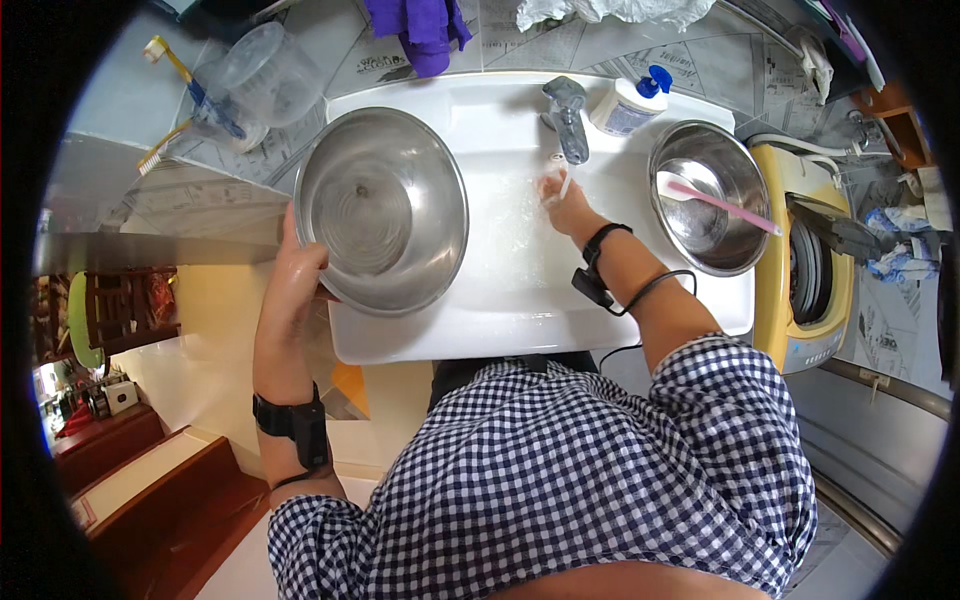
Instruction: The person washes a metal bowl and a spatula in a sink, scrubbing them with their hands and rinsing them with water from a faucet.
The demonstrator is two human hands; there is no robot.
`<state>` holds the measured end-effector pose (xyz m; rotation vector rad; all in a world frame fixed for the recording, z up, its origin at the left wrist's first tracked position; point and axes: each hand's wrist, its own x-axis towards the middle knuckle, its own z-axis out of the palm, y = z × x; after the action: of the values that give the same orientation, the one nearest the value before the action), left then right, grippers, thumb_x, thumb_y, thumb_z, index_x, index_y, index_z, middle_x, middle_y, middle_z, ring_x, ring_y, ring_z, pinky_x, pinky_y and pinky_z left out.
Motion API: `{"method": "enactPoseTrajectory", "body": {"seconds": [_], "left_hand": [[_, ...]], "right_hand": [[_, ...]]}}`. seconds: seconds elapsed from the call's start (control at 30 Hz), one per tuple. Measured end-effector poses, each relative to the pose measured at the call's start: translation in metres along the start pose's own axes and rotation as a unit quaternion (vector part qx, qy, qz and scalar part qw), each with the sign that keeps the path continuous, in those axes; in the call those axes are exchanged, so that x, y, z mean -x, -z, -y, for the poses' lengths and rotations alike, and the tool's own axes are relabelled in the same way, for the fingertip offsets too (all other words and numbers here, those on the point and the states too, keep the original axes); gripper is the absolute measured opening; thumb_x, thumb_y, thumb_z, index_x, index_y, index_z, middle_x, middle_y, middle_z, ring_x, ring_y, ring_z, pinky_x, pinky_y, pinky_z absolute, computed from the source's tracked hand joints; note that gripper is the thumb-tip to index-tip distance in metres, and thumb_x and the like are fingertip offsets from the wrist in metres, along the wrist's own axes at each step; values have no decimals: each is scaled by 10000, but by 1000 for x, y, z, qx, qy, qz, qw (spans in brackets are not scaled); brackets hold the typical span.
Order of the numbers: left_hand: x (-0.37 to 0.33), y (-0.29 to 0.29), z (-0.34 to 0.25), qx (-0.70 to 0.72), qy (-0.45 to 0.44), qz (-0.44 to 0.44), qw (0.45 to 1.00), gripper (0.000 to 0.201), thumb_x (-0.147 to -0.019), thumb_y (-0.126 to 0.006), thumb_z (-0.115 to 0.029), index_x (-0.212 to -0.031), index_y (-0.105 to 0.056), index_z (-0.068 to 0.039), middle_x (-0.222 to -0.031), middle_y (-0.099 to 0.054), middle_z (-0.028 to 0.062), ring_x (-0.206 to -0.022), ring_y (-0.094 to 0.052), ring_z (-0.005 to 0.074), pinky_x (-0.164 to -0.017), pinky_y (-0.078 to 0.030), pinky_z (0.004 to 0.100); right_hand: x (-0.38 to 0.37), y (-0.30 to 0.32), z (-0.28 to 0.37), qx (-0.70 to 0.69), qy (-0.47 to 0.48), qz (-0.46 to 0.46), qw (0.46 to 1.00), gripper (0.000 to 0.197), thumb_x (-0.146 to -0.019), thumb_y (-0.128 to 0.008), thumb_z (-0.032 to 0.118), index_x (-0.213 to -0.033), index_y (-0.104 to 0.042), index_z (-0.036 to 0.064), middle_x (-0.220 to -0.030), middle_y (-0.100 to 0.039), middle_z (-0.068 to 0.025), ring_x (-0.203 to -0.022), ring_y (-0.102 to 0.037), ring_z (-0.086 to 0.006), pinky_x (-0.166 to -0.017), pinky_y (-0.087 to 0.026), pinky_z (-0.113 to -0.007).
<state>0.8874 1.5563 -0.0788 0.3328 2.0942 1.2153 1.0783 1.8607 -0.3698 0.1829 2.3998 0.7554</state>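
A large stainless steel bowl (430, 235) is tilted over the left side of the white sink (400, 342). My left hand (299, 258) grips its left rim, thumb on the near edge. A little water and a dark speck show inside the bowl. Under the grey faucet (567, 110), my right hand (567, 205) is in a thin stream of water. Its fingers look loosely apart and hold nothing visible, though splashing water blurs the tips. Water spreads over the basin below it.
At the sink's right stands a smaller steel bowl (672, 160) with a pink-handled spatula (722, 203) across it. A white pump bottle (626, 108) is behind the faucet. Toothbrushes (180, 72) and a clear plastic cup (268, 75) are back left. A yellow washing machine (770, 215) stands right.
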Motion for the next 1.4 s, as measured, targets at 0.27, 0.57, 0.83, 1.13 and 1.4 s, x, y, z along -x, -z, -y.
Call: {"method": "enactPoseTrajectory", "body": {"seconds": [0.27, 0.57, 0.83, 1.13, 1.4], "left_hand": [[-13, -34, -4, -6, 12, 72, 997, 786, -669, -433, -52, -1405, -186, -177, -976, -505, 101, -703, -548, 181, -455, -521, 365], [-15, -57, -10, -34, 50, 98, 993, 800, -678, -458, -89, -1411, -150, -179, -1017, -495, 117, -776, -534, 196, -475, -548, 400], [-17, -92, -10, -28, 28, 139, 990, 845, -648, -466, -91, -1417, -128, -182, -1244, -432, 173, -893, -574, 289, -482, -545, 405], [-29, -140, 25, 0, -76, 115, 990, 825, -680, -433, 12, -1417, -88, -124, -1326, -358, 204, -1072, -504, 339, -553, -541, 384], [-34, -196, 81, 33, -350, -4, 936, 780, -662, -417, 57, -1378, -109, 27, -1391, -220, 243, -1279, -263, 356, -1077, -121, 365]], "right_hand": [[76, -34, -30, -352, -44, 53, 933, 450, -809, -492, 246, -1239, -473, 113, -1309, -385, -119, -1219, -359, -278, -960, -301, -531], [68, 9, -8, -403, -53, 40, 913, 326, -810, -470, 109, -1132, -521, 90, -1244, -451, -145, -1127, -470, -314, -847, -450, -455], [43, 6, -16, -389, -57, 46, 918, 282, -838, -432, 117, -1089, -556, 81, -1131, -560, -151, -1061, -540, -314, -851, -465, -408], [85, 24, -12, -583, -132, -32, 801, 472, -820, -390, 75, -1287, -373, 9, -1350, -348, -207, -1200, -400, -354, -960, -382, -399], [76, 7, 46, -715, -202, -193, 641, 782, -882, -472, 364, -1335, -65, -126, -1359, -204, -343, -1275, -239, -422, -1046, -245, -397]]}}
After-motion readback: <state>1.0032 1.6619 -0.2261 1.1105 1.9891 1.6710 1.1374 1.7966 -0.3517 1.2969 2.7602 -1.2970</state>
